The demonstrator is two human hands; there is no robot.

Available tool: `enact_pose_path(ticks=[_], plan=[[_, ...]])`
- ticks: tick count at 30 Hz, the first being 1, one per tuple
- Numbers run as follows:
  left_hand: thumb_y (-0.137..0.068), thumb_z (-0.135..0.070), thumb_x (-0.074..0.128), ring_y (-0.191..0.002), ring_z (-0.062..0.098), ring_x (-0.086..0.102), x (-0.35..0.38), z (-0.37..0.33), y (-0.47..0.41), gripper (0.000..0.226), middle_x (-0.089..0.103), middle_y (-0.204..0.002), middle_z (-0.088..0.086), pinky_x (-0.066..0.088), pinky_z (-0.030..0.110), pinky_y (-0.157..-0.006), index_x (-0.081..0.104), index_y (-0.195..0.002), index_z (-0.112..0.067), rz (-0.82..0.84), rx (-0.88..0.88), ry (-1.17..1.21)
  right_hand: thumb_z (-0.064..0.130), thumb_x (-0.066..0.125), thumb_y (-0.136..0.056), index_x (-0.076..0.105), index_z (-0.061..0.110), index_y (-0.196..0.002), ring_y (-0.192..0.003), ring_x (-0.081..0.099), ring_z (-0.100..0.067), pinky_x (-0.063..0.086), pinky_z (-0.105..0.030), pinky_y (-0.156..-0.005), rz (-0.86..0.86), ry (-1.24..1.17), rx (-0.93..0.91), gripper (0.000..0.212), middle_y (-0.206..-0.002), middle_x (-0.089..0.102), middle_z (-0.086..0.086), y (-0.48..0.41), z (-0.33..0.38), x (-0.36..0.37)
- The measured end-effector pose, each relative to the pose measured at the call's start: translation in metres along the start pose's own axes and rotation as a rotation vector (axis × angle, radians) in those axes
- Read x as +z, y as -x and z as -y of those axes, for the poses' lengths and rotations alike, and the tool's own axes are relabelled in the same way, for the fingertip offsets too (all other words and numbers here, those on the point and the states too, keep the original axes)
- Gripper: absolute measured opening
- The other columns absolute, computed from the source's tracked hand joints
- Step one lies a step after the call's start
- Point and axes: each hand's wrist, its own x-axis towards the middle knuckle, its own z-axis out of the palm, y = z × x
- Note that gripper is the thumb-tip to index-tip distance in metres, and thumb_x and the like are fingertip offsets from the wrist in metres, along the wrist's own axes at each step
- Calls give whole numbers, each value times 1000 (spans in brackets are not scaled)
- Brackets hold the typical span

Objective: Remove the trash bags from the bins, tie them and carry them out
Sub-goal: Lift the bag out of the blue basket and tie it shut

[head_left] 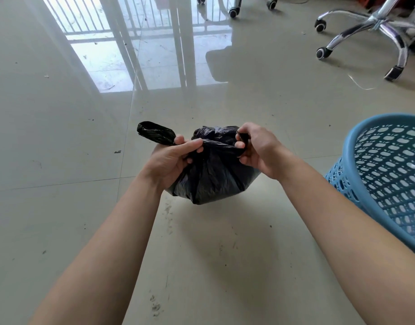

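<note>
Black, thin, crinkled plastic makes up the trash bag (213,174), a rounded, bulging bundle at the centre of the view, gathered into tight folds at its top. Both hands hold it by its twisted ends in front of the person; whether its underside touches the floor cannot be told. The left hand (171,160) is closed around one end of the bag, and a stubby, rolled tail of plastic (156,133) sticks out of that fist toward ten o'clock. The right hand (255,148) is clenched on the other end, with the plastic wrapped through its fingers (240,144). A short taut band of plastic runs between the two fists across the top of the bundle.

At three to four o'clock stands a blue plastic bin (389,174), round, with a smooth rim and a wall pierced by rows of small holes; it sits just beside the right forearm and apart from the bag.

Glossy pale tile covers the floor (61,137), with thin grout lines, scattered specks and smudges of dirt. Toward twelve o'clock the tiles mirror a bright railing. At one to two o'clock stands a chrome chair base (375,26) with black casters.
</note>
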Motion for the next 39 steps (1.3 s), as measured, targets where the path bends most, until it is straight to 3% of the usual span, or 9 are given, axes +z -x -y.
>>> enact_pose_path(ticks=[6,11,14,17,24,28,32,36,39], plan=[[-82,9,71,-63,12,59,4,1,-4,53,49,-70,-2,42,21,-61,34,-67,-25,-31,84,-128,23,45,-91,51,17,-77,-48,55,-14,39,-20,-48,37,331,137,17,-63,52,3,5,4,-3],[-68,-3,79,-72,17,49,3,-13,-1,48,46,-74,-3,45,25,-74,36,-68,-24,61,137,-518,28,69,-87,58,22,-121,-104,59,-14,48,-27,-90,-74,841,-340,36,-117,61,0,3,18,-17],[-62,-7,79,-76,18,48,10,-18,3,47,49,-75,-3,44,33,-78,36,-70,-24,83,153,-597,9,71,-86,44,23,-144,-118,54,-9,43,-9,-92,244,798,-421,65,-138,49,4,7,18,-15],[-62,-7,77,-76,20,47,14,-20,5,46,48,-76,4,42,37,-76,35,-70,-24,89,201,-646,1,67,-90,44,16,-144,-99,67,-1,52,-12,-82,450,599,-289,61,-125,62,4,3,2,-8],[-63,-9,77,-60,14,47,7,-1,3,37,52,-62,-5,43,32,-64,43,-60,-24,-313,445,-771,18,66,-94,62,14,-118,-93,68,-17,56,-31,-89,267,651,-331,24,-105,72,-5,-10,-15,0],[-70,-11,81,-66,18,54,2,2,2,29,58,-68,-8,42,26,-65,56,-83,-16,-533,555,-960,13,64,-94,61,15,-111,-82,62,-16,55,-37,-84,321,617,-313,17,-97,68,-8,-7,-19,2],[-80,-10,74,-79,22,62,9,10,3,15,64,-78,-2,49,27,-77,61,-84,-15,-560,424,-841,15,69,-91,63,16,-107,-78,60,-10,50,-26,-79,283,643,-367,16,-88,67,-2,-5,-17,2],[-91,-2,61,-57,15,64,17,3,8,16,67,-80,5,45,19,-45,58,-101,-15,-305,106,-274,20,76,-86,64,20,-110,-85,67,-13,54,-28,-86,199,655,-414,27,-96,71,-1,-10,-24,-3],[-94,-1,55,-70,12,70,17,0,12,22,74,-91,4,48,16,-50,62,-110,-14,-93,3,-119,23,77,-84,60,24,-114,-78,63,-14,53,-28,-79,164,686,-438,35,-92,64,3,-10,-28,-6]])
